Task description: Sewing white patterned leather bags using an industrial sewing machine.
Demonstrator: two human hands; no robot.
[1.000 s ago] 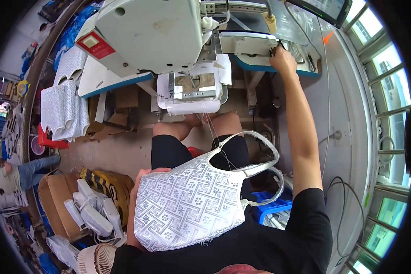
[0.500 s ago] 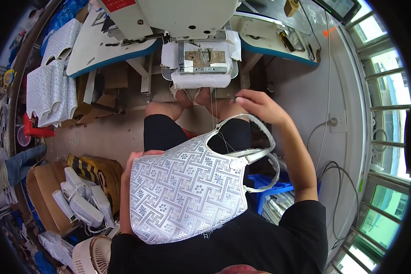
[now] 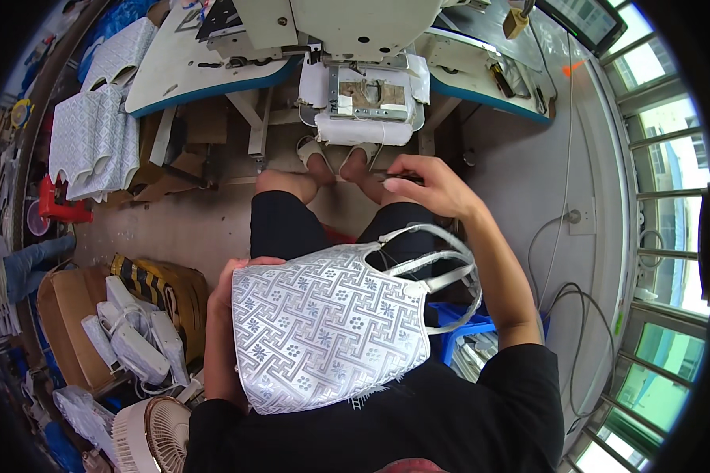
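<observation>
A white handbag (image 3: 331,323) with a silver-grey lattice and flower pattern lies across my lap and against my chest. Its pale looped handles (image 3: 450,264) point to the right, toward my right forearm. My left hand (image 3: 237,276) grips the bag's left edge, fingers on top and part of the hand behind the fabric. Above the handles, over my right knee, my right hand (image 3: 430,185) is closed on a small dark tool (image 3: 406,179); the fingers cover most of it, so its kind is unclear.
Ahead stands a white sewing machine (image 3: 339,24) with a metal clamp frame (image 3: 371,96). Patterned bag pieces (image 3: 95,142) hang over the table's left end. A carton (image 3: 71,323), white wrapped parts (image 3: 138,347) and a fan (image 3: 154,430) sit at left. A blue stool (image 3: 469,322) is at right.
The bag has tipped slightly back toward me. My right hand has shifted left and a little down. Threads that ran from the machine to the bag no longer show.
</observation>
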